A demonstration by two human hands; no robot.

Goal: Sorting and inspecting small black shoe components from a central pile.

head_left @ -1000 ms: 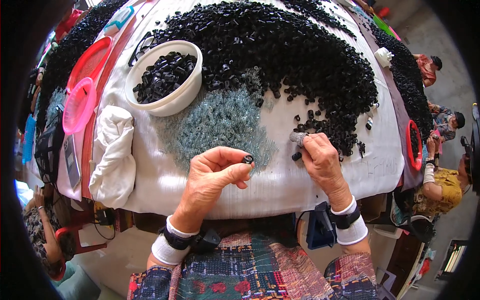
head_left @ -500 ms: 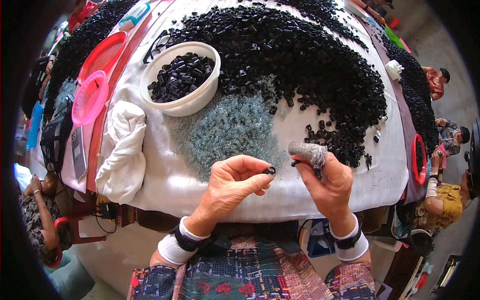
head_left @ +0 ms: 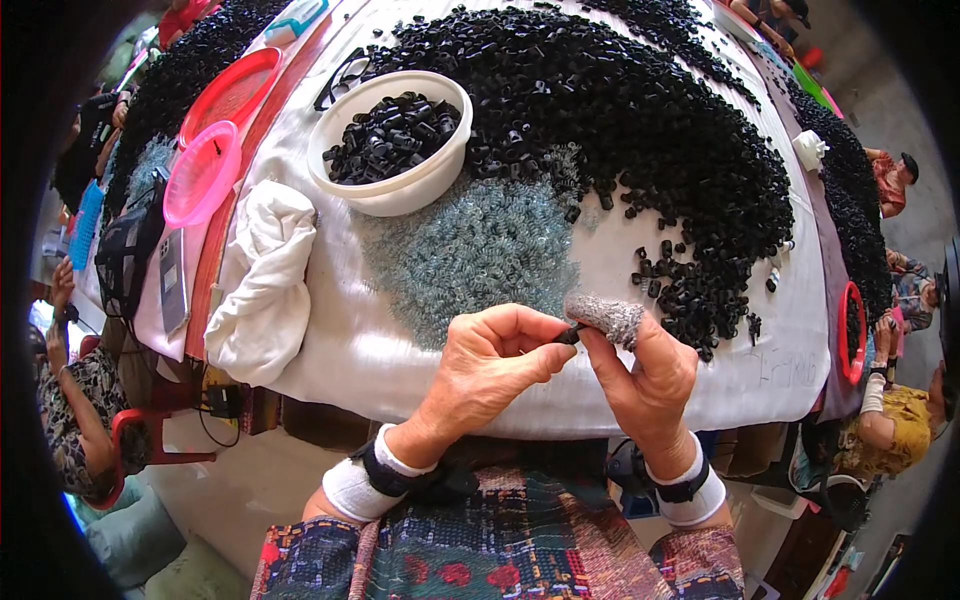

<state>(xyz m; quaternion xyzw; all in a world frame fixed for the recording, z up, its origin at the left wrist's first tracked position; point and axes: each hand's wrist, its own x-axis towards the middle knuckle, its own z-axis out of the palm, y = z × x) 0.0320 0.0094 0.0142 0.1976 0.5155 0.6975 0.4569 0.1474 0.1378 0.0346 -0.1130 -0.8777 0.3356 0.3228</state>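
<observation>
Head view: small black piece [head_left: 569, 335] held above table's [head_left: 355, 375] near edge, pinched by left hand [head_left: 485, 368]; right hand's [head_left: 645, 375] grip nearly closed around its other end, hold unclear. Judged light, stiff, slick; best taken by its sides.

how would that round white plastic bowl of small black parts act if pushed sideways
The round white plastic bowl may feel fairly heavy, since many small black parts fill it. Its wide, low shape suggests it's unlikely to tip. Pushed toward the pale, thin-wire coil springs close by, it would probably shove some along.
</observation>
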